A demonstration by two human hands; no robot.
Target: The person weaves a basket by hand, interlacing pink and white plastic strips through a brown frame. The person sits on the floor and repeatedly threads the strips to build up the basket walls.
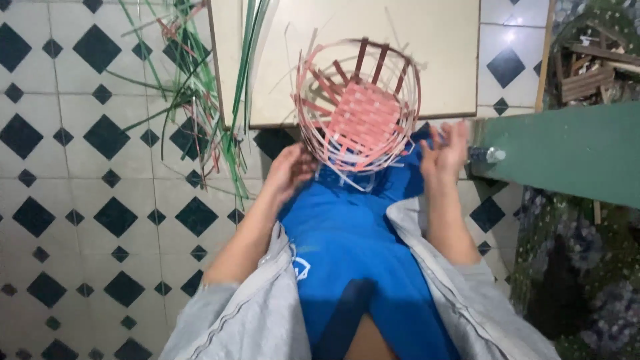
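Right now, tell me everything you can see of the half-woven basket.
The basket is unfinished, woven from flat pink-red strips with pale undersides. Its checkered base faces the camera, tilted; loose uprights and a few ringed side bands form open walls. Stray strip ends hang down at the bottom. It sits over the person's blue-clad lap, before a pale board. The left hand touches its lower edge; the right hand is open beside it.

— What does the basket (359, 107) look like?
— A half-woven bowl of flat pink and pale strips, its base a tight red-pink checker weave, with dark red uprights standing along the far rim.
— And its pose?
— Tipped on its side, open mouth toward the camera, the woven base facing away.
— Where is it?
— Just above the blue lap at the near edge of the table (427, 60), with loose strip ends trailing down from its near side.
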